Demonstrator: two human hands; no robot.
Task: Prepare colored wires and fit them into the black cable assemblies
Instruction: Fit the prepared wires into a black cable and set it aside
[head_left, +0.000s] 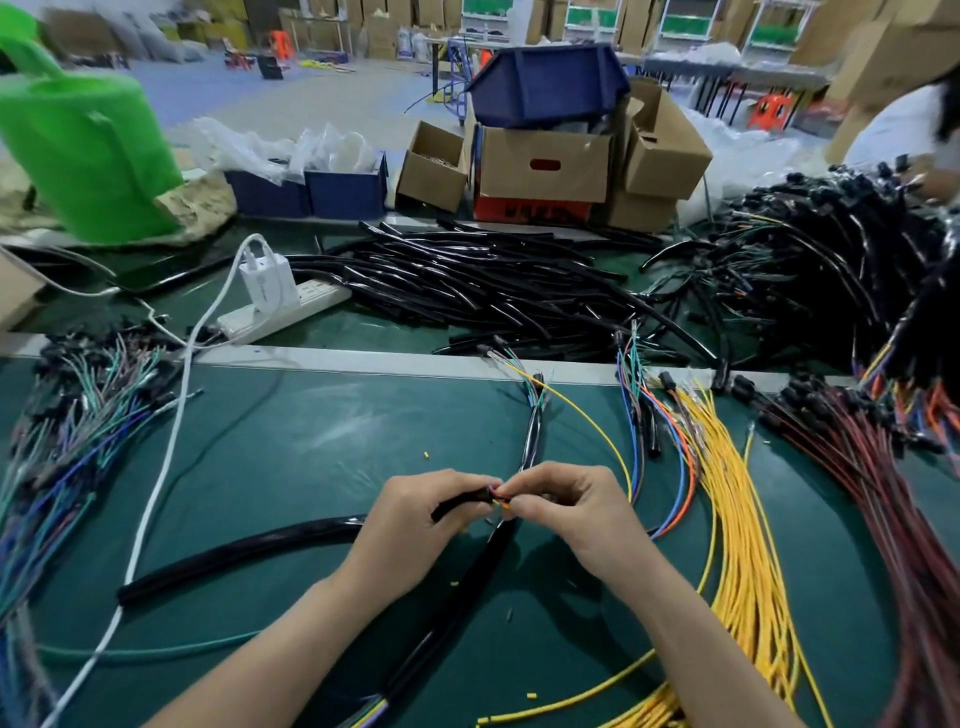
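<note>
Your left hand is gripping the glossy black plastic sleeve at lower centre, its open end pointing right. Your right hand is pinching the thin coloured wire ends right at that mouth.

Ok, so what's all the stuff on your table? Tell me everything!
black tube: one, black, lying left on the green mat
black cable: one, black, passing under the hands
wire ends: a few, orange and red, at the tube's mouth
yellow wires: many, yellow, right of the hands
dark red wires: many, dark red, far right
mixed wires: many, blue, green, purple, left edge
tube pile: many, black, middle of the far belt
power strip: one, white, left of the pile
green bag: one, green, back left
cardboard boxes: several, brown, behind the pile
blue bin: one, dark blue, on the boxes
left hand: one, grip round the black tube
right hand: one, grip pinching the wire ends
</note>
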